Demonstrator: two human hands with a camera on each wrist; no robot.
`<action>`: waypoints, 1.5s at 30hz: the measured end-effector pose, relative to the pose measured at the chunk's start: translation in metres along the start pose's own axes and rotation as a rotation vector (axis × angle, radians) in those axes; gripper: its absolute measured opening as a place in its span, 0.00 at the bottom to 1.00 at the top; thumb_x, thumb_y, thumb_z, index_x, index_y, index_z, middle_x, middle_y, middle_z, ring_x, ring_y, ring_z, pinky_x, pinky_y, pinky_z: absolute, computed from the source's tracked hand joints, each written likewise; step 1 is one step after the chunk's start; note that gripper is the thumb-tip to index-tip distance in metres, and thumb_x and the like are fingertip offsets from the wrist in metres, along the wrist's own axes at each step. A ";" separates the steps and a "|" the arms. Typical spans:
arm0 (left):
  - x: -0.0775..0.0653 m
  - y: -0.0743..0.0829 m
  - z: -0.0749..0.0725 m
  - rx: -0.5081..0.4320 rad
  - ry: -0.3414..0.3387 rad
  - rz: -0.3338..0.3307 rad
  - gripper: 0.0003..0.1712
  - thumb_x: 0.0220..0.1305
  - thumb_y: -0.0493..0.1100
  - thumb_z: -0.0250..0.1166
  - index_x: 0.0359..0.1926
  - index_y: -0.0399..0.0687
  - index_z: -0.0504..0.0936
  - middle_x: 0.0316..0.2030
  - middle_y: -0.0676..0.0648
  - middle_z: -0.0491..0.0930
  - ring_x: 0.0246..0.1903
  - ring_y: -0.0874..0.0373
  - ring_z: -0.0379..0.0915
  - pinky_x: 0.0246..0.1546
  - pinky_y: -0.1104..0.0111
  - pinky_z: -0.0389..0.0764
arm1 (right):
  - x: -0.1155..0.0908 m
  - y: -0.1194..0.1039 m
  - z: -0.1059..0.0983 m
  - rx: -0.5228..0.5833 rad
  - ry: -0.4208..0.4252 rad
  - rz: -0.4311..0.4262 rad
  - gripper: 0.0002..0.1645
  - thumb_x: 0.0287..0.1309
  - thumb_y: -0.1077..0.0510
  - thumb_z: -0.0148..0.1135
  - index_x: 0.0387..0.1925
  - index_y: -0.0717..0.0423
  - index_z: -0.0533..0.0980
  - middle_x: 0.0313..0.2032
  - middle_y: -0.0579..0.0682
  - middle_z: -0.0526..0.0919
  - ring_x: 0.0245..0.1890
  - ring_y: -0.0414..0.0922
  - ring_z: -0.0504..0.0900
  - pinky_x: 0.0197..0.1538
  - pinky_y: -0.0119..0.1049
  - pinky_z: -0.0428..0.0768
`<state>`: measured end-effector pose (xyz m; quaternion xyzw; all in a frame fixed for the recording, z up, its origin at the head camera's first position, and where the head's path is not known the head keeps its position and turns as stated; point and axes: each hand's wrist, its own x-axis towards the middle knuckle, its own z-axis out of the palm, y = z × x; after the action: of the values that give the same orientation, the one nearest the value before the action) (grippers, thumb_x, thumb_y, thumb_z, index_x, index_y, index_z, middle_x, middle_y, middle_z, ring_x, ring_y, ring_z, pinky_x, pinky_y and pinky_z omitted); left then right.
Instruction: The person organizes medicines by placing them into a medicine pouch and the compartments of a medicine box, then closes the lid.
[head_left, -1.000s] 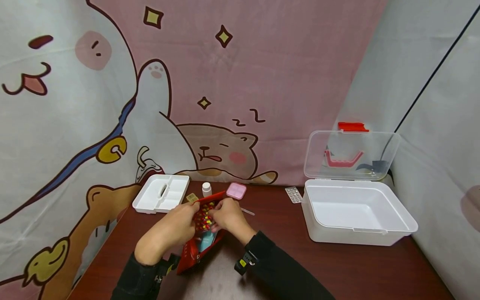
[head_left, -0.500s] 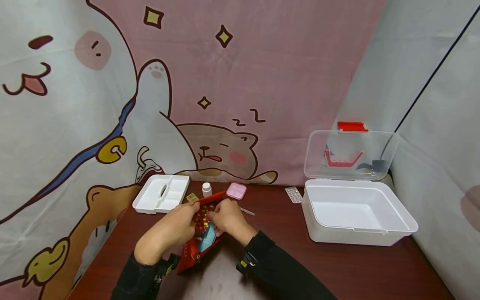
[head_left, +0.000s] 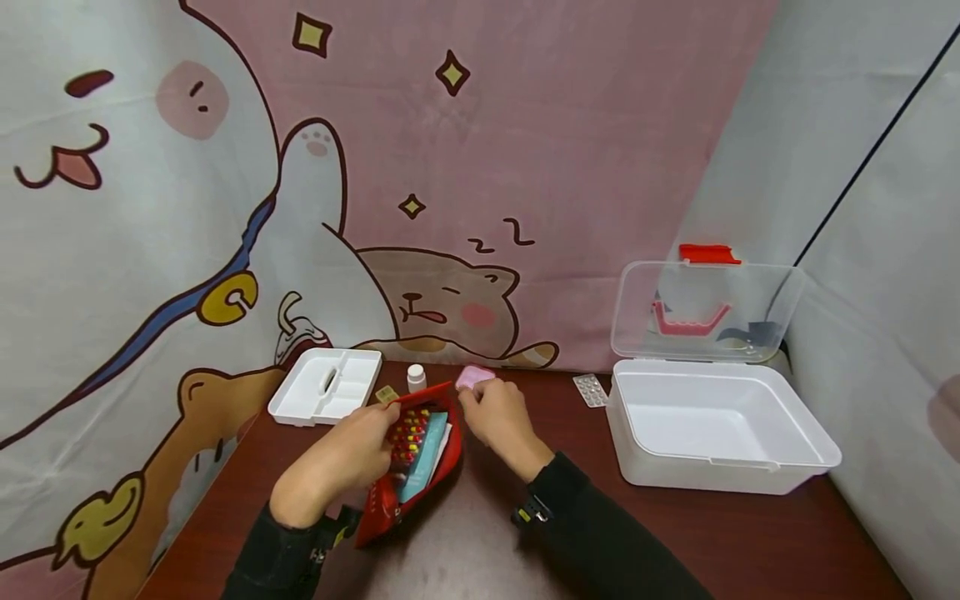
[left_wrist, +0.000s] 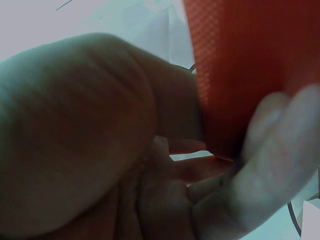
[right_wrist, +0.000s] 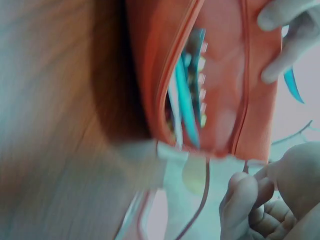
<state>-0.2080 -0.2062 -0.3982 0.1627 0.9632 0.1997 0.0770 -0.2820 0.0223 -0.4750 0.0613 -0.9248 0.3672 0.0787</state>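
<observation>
My left hand [head_left: 345, 458] grips the upper left edge of a red zip pouch [head_left: 381, 510], whose mouth gapes toward me. Inside the pouch sit a blister pack of red and yellow capsules [head_left: 407, 437], a light blue packet [head_left: 424, 457] and something white beside it. In the left wrist view, thumb and fingers [left_wrist: 280, 150] close around the red fabric [left_wrist: 260, 55]. My right hand [head_left: 501, 421] is beyond the pouch's right side, fingertips at the near edge of a small pink case [head_left: 472, 377]. Its fingers are loosely curled in the right wrist view, with nothing visible between them.
Behind the pouch stand a white bottle [head_left: 416, 379] and a small yellowish piece [head_left: 386, 394]. A white divided case [head_left: 324, 387] lies open at the left. To the right are a silver blister pack [head_left: 590, 390] and a large white box [head_left: 723, 467] with its clear lid [head_left: 705, 287] raised.
My right hand has left the pouch and moved right and back to the pink case. The light blue packet now shows more fully inside the pouch. My left hand keeps its grip.
</observation>
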 end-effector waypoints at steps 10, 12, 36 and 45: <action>-0.001 0.000 0.001 -0.015 -0.003 -0.018 0.38 0.64 0.28 0.66 0.77 0.30 0.74 0.70 0.31 0.80 0.67 0.43 0.79 0.71 0.44 0.79 | 0.026 0.047 -0.025 -0.251 0.064 0.120 0.25 0.71 0.50 0.64 0.18 0.56 0.79 0.28 0.59 0.87 0.35 0.61 0.89 0.39 0.55 0.85; -0.001 0.001 0.001 -0.019 -0.002 -0.020 0.38 0.64 0.28 0.66 0.77 0.30 0.74 0.70 0.31 0.80 0.67 0.43 0.79 0.70 0.44 0.80 | 0.030 0.055 -0.029 -0.286 0.057 0.157 0.21 0.71 0.51 0.63 0.27 0.62 0.85 0.38 0.66 0.91 0.41 0.65 0.91 0.44 0.60 0.87; 0.001 0.002 0.002 -0.004 0.007 -0.007 0.37 0.63 0.27 0.67 0.75 0.31 0.76 0.64 0.35 0.84 0.56 0.48 0.80 0.66 0.46 0.83 | 0.063 0.149 -0.029 -0.503 0.075 0.235 0.24 0.60 0.58 0.66 0.47 0.78 0.85 0.47 0.80 0.84 0.49 0.77 0.81 0.51 0.67 0.83; 0.000 0.002 0.002 -0.008 0.002 -0.015 0.37 0.63 0.27 0.66 0.75 0.30 0.76 0.64 0.34 0.84 0.57 0.48 0.80 0.65 0.47 0.82 | 0.052 0.138 -0.035 -0.566 0.147 0.177 0.17 0.66 0.64 0.61 0.46 0.78 0.86 0.45 0.79 0.83 0.47 0.74 0.84 0.48 0.64 0.86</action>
<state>-0.2071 -0.2038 -0.3994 0.1549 0.9637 0.2030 0.0783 -0.3527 0.1435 -0.5325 -0.0708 -0.9839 0.1037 0.1272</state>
